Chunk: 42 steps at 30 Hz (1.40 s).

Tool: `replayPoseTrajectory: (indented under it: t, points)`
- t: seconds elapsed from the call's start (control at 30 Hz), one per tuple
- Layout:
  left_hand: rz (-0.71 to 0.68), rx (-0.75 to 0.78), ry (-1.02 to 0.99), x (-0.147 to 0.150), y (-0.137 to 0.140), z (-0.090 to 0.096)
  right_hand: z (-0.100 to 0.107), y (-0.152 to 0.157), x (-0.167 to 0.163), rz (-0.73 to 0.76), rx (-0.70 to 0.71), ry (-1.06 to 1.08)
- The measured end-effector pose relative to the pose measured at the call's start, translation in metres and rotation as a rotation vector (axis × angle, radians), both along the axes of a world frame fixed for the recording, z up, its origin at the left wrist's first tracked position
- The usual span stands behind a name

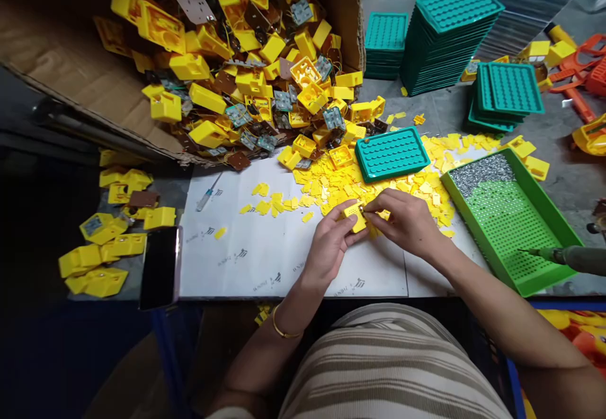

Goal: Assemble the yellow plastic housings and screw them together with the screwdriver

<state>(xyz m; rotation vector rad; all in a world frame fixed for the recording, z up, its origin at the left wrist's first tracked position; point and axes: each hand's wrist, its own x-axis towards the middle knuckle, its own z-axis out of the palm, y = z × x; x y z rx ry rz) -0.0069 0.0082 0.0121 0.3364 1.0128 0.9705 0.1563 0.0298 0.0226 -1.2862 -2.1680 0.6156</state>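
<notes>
My left hand is wrapped round a small yellow plastic case with a cluster of tiny holes in its face. At the case's upper right edge, the thumb and fingers of my right hand are pinched together; what they hold is too small and covered to make out. Beneath and beyond both hands spreads a heap of thin yellow plastic pieces. A teal ribbed tray lies on this heap, just past my right hand.
A cardboard box spills yellow cases and wired parts at the back left. On the right, a green perforated tray holds small metal pieces, with a screwdriver tip over it. Stacked teal trays stand behind. A phone lies left.
</notes>
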Motion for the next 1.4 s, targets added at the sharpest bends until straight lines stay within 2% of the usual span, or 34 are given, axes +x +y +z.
replayPoseTrajectory:
  t: [0.13, 0.33, 0.4, 0.5, 0.6, 0.73, 0.8, 0.93, 1.1, 1.27, 1.4]
  points:
    - [0.002, 0.003, 0.039, 0.003, -0.004, -0.001, -0.001, -0.005, -0.002, -0.039, 0.036, -0.084]
    - [-0.021, 0.065, 0.158, 0.006, -0.011, -0.007, 0.0, -0.008, 0.005, 0.07, -0.104, -0.218]
    - [-0.042, 0.06, 0.17, 0.006, -0.014, -0.008, 0.0, -0.008, 0.009, 0.118, -0.13, -0.201]
    - [-0.087, 0.004, 0.125, 0.004, -0.017, -0.009, -0.002, -0.008, 0.013, 0.152, -0.204, -0.037]
    - [-0.118, 0.007, 0.082, 0.003, -0.02, -0.007, -0.005, -0.008, 0.013, 0.059, -0.417, 0.263]
    - [-0.152, 0.046, 0.077, 0.004, -0.023, -0.002, -0.007, -0.007, 0.007, -0.081, -0.915, 0.697]
    - [-0.138, 0.038, 0.076, 0.006, -0.023, -0.001, -0.007, -0.007, 0.004, -0.085, -1.016, 0.773]
    - [-0.055, -0.028, -0.036, 0.009, -0.021, -0.002, -0.01, -0.008, 0.005, -0.146, -0.951, 0.81]
    - [0.049, -0.084, -0.142, 0.013, -0.018, -0.001, -0.018, -0.021, 0.015, -0.405, -0.811, 0.945]
    - [0.097, 0.009, -0.196, 0.02, -0.017, -0.002, -0.025, -0.038, 0.005, -0.374, -0.978, 1.081]
    - [0.111, 0.092, -0.176, 0.025, -0.02, -0.005, -0.028, -0.041, -0.004, -0.381, -1.004, 1.189]
